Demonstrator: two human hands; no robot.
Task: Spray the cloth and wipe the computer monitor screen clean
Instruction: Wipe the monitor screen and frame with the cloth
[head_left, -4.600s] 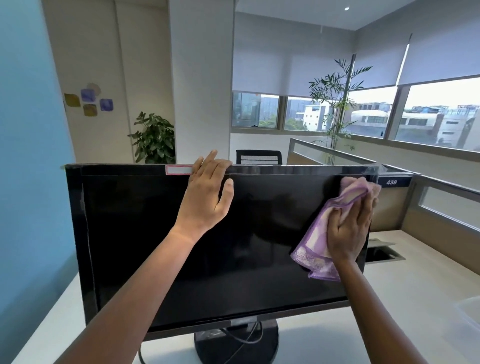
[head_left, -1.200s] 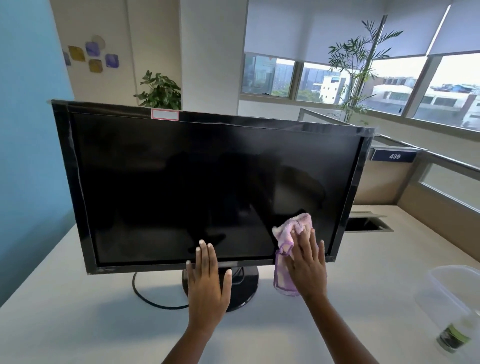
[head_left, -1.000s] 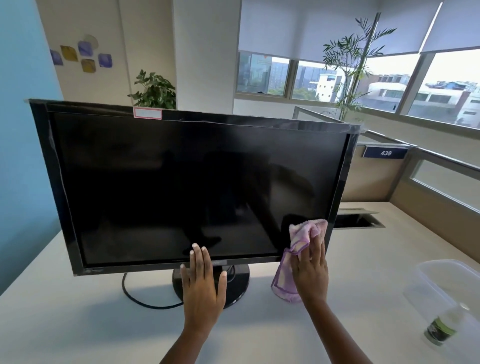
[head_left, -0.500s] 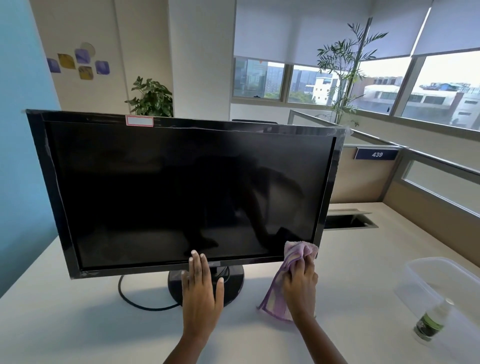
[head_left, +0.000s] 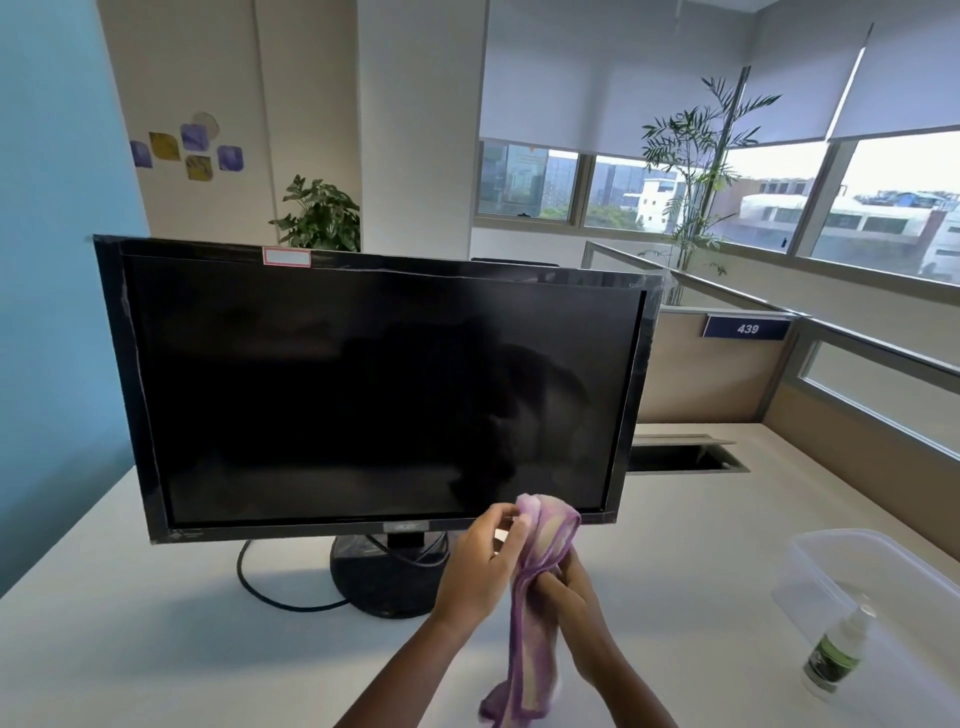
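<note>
The cloth (head_left: 540, 597) is soft, limp fabric in lilac with a pale yellow band, bunched at the top and trailing down in a loose fold. Both hands grasp it in front of the monitor's lower right corner: the right hand (head_left: 569, 597) is clenched around its middle, while the left hand (head_left: 480, 564) pinches the bunched top between thumb and fingertips. The cloth is held clear of the screen, above the desk (head_left: 156, 649), a smooth off-white surface. The monitor (head_left: 374, 384) is a wide rectangle with a glossy black bezel and a dark, reflective screen; it stands on a round black base (head_left: 379, 582) with a black cable (head_left: 270, 592) curling out to the left. To the right, well apart from the hands, a small spray bottle (head_left: 834, 657) with a green label stands beside a clear plastic container (head_left: 872, 577) with rounded corners
</note>
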